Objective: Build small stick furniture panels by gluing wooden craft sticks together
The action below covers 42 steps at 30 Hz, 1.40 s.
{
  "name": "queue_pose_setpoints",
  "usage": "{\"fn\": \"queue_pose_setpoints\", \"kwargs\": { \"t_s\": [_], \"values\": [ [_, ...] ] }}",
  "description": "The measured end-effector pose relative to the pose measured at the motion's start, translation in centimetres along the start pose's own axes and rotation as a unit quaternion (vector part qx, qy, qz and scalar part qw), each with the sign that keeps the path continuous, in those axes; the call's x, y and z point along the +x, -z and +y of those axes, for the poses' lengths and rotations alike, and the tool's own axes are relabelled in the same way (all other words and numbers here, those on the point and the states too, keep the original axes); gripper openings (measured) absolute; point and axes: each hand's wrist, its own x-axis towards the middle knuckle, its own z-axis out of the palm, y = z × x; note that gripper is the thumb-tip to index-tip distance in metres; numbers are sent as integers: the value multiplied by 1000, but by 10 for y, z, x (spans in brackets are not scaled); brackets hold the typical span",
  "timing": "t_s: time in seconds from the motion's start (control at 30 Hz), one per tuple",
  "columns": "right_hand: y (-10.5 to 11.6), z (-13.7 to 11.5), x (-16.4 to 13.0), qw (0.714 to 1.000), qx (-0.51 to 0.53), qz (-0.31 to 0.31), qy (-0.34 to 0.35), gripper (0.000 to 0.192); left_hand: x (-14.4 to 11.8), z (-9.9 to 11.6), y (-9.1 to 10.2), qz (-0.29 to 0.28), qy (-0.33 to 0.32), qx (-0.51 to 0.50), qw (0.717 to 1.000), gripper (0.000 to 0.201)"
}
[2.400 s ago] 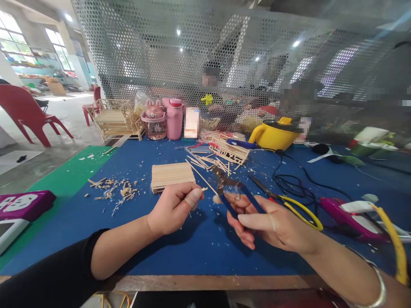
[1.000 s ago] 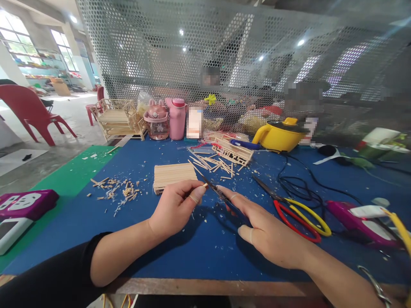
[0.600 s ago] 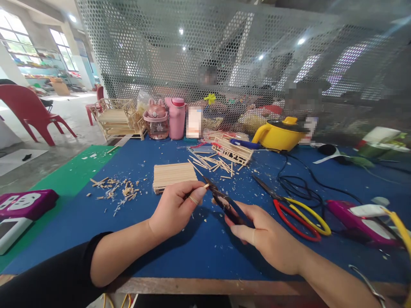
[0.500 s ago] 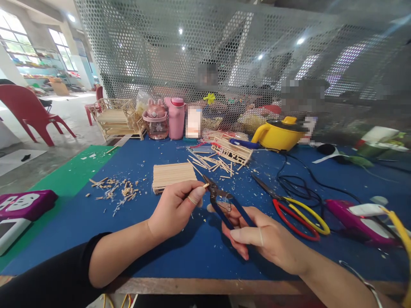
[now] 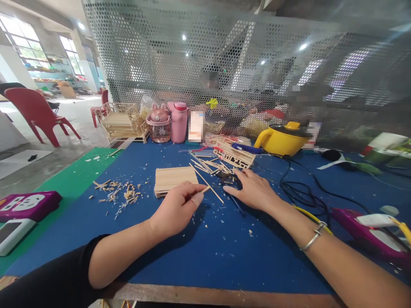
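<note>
**Hands, stick and snips on blue mat**

Left hand (image 5: 175, 209): fingertips pinched on thin wooden stick (image 5: 205, 188), beside stick panel (image 5: 175, 179). Right hand (image 5: 253, 190): fingers spread flat, resting over blue-handled snips (image 5: 231, 192) near loose sticks (image 5: 208, 164).

Both forearms come in from the near edge and angle toward each other. The left arm wears a dark sleeve pushed up below the elbow, leaving the forearm bare. The left hand (image 5: 175, 209) is curled knuckles-up, thumb and forefinger pinched together at the tip, the other fingers tucked under. The right arm is bare and stretched farther forward, with a metal bangle on the wrist. The right hand (image 5: 253, 191) lies palm down and low, fingers spread loosely and pointing away and to the left, gripping nothing that can be seen. The two hands are near each other but apart.
</note>
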Motion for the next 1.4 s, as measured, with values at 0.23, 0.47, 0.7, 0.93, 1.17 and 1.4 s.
{"fn": "queue_pose_setpoints", "kwargs": {
  "t_s": [0.23,0.47,0.7,0.93,1.17,1.4],
  "values": [
    [42,-60,-16,911,115,68,390,32,11,-2,17,12,18,3,1000,35],
    [12,-63,-17,910,197,76,357,26,11,5,44,-32,40,78,996,50],
    [-8,-59,-7,883,446,-113,96,21,-14,-31,97,54,136,358,922,73],
    [3,-65,-6,833,532,-136,65,20,-2,-18,79,75,121,284,948,40],
    [30,-42,-9,893,442,33,78,17,23,1,63,85,198,-11,977,46],
    [29,-40,-15,931,248,167,208,18,13,-7,55,97,258,-208,938,44]
  ]
}}
